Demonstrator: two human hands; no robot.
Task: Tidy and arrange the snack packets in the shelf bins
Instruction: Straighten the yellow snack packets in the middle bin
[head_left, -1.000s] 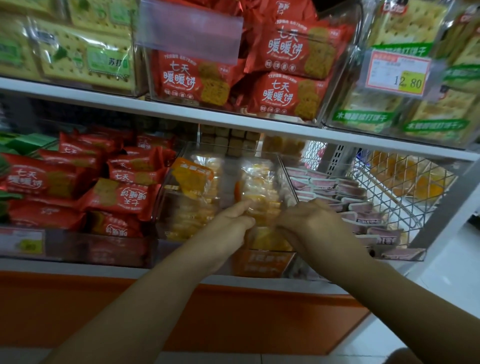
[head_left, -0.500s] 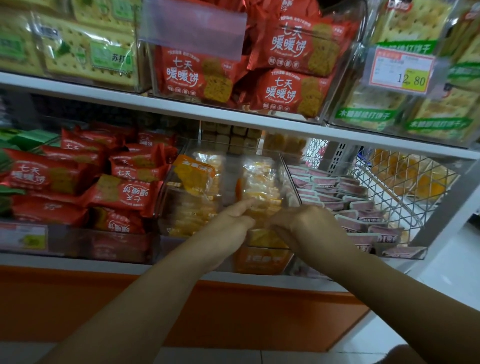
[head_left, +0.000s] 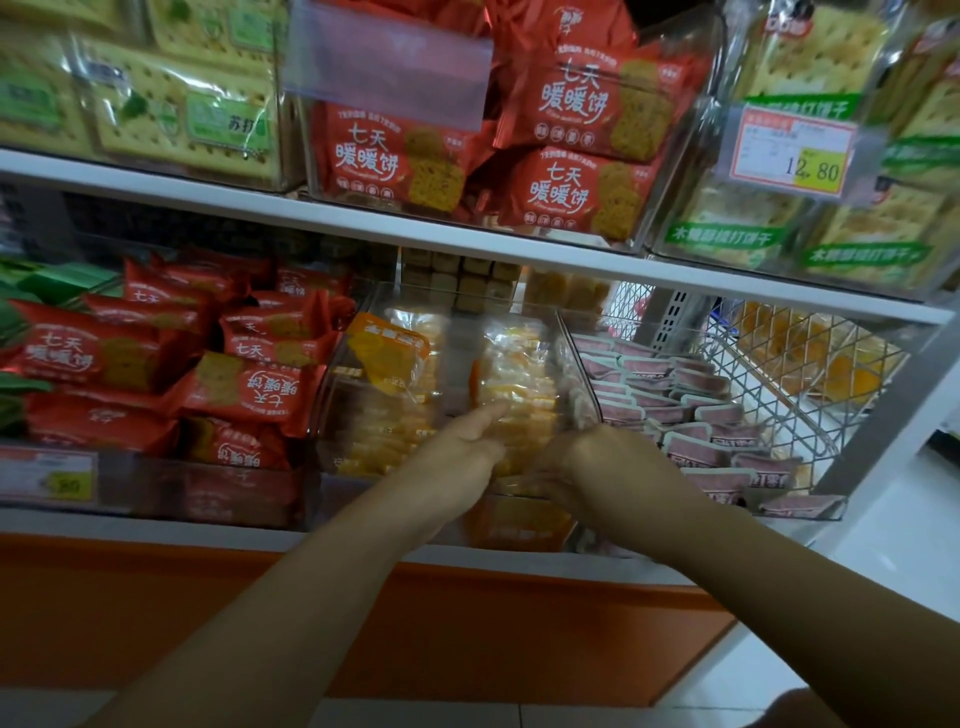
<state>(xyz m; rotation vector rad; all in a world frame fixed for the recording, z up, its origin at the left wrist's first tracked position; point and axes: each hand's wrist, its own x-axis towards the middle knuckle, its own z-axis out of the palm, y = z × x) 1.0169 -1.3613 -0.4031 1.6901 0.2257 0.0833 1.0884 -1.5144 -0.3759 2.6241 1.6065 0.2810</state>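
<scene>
Both hands are reaching into the middle clear bin (head_left: 577, 364) on the lower shelf (head_left: 156, 525). The left hand (head_left: 457, 449) is stretching forward with its fingers (head_left: 491, 413) straight. The fingertips are touching the near end of a row of yellow packets (head_left: 514, 369) in see-through wrap, which is standing in the right half of this bin. Its grip is apart, curling round nothing.

The right hand (head_left: 597, 460) is dipping over the bin's front right corner with the back of the hand facing up. Its fingers are bending down out of sight behind the knuckles, so I cannot tell whether its grip is clamping on a packet. The two hands are sitting just beside each other, with the row's near end between them.

In the left half of the same bin an orange packet (head_left: 389, 353) is leaning tilted on top of more yellowish packets. The bin to the left is holding red packets (head_left: 249, 389) lying in a loose heap, some with their print upside down. The bin to the right is holding mauve packets (head_left: 696, 415) overlapping in rows, and a wire basket (head_left: 810, 364) is sitting behind them.

On the upper shelf (head_left: 467, 228) more red packets are sitting in a clear bin, with cracker packets (head_left: 727, 228) on both sides. A price tag (head_left: 792, 150) reading 12.80 is hanging at the right.
</scene>
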